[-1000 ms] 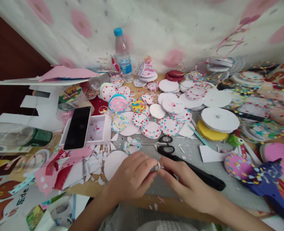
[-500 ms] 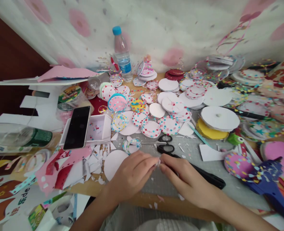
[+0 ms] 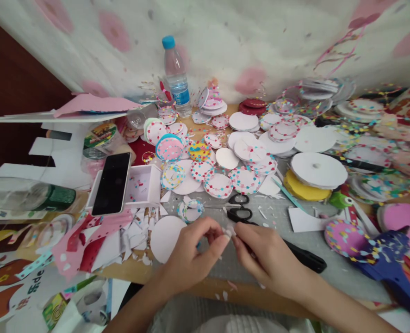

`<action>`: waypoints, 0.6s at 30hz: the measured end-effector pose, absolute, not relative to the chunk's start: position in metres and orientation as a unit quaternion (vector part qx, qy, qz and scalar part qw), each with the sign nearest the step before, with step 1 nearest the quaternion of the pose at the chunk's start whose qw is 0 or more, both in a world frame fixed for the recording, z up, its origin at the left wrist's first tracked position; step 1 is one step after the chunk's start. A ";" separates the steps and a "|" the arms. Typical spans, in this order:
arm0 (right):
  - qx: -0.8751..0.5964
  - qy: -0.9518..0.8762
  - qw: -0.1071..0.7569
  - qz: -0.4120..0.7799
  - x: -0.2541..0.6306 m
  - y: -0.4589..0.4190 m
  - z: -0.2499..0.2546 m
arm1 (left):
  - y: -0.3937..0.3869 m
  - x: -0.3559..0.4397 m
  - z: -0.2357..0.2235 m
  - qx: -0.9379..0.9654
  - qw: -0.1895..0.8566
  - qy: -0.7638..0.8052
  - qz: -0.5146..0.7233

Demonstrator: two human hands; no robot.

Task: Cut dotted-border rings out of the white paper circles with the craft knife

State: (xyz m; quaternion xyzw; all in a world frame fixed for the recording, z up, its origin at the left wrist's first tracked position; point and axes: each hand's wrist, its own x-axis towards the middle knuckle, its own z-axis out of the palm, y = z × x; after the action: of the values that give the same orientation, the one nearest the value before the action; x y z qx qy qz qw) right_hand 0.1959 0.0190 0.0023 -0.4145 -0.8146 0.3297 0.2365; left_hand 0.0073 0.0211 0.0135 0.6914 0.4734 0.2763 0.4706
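Note:
Between the fingertips of both hands is a small whitish piece (image 3: 229, 231), too small and blurred to name. My left hand (image 3: 196, 252) pinches it from the left, with thumb and forefinger closed. From the other side, my right hand (image 3: 260, 252) meets it with its thumb and fingers pressed together. Just left of my left hand lies a white paper disc (image 3: 166, 238). Beyond the hands are black-handled scissors (image 3: 239, 213) and a small star-trimmed ring (image 3: 190, 211). A black tool handle (image 3: 305, 257) shows partly under my right hand.
Several star-trimmed discs (image 3: 218, 186) and plain white discs fill the back. A water bottle (image 3: 178, 85) stands by the curtain. A black phone (image 3: 111, 184) rests on a white box (image 3: 152, 185) at left. At right lies a blue glue gun (image 3: 388, 259); paper scraps (image 3: 135, 236) are strewn left.
My left hand has turned so its thumb and curled fingers show, and the whitish piece is more exposed. My right hand has barely shifted.

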 end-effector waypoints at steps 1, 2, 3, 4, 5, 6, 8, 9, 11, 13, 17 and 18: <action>-0.405 -0.826 0.237 0.311 0.195 0.019 0.002 | 0.021 0.008 0.014 0.694 0.478 0.473 0.256; -0.395 -0.836 0.235 0.299 0.195 0.019 0.002 | 0.021 0.008 0.015 0.701 0.481 0.470 0.239; -0.388 -0.842 0.231 0.295 0.195 0.019 0.002 | 0.021 0.009 0.015 0.707 0.481 0.467 0.226; -0.384 -0.845 0.226 0.297 0.195 0.019 0.003 | 0.021 0.009 0.016 0.713 0.478 0.463 0.220; -0.381 -0.843 0.223 0.306 0.195 0.019 0.003 | 0.021 0.009 0.016 0.718 0.474 0.460 0.220; -0.380 -0.839 0.221 0.322 0.196 0.020 0.004 | 0.021 0.009 0.016 0.722 0.469 0.456 0.225; -0.375 -0.825 0.223 0.360 0.197 0.020 0.006 | 0.022 0.008 0.015 0.735 0.453 0.444 0.239; -0.371 -0.818 0.228 0.375 0.197 0.019 0.006 | 0.022 0.007 0.014 0.746 0.440 0.434 0.247; -0.373 -0.807 0.233 0.394 0.197 0.018 0.007 | 0.022 0.007 0.011 0.780 0.397 0.406 0.263; -0.387 -0.793 0.245 0.401 0.195 0.015 0.007 | 0.023 0.008 0.008 0.816 0.345 0.373 0.275; -0.391 -0.771 0.312 0.393 0.188 0.009 0.004 | 0.022 0.014 0.003 0.856 0.236 0.345 0.305; -0.389 -0.772 0.330 0.381 0.186 0.008 0.002 | 0.021 0.016 0.002 0.858 0.206 0.347 0.317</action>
State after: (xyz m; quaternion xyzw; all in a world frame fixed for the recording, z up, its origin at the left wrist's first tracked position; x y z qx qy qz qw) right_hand 0.1861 0.0078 0.0023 -0.3885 -0.7715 0.3807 0.3300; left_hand 0.0164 0.0207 0.0016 0.8581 0.3474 0.3173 0.2056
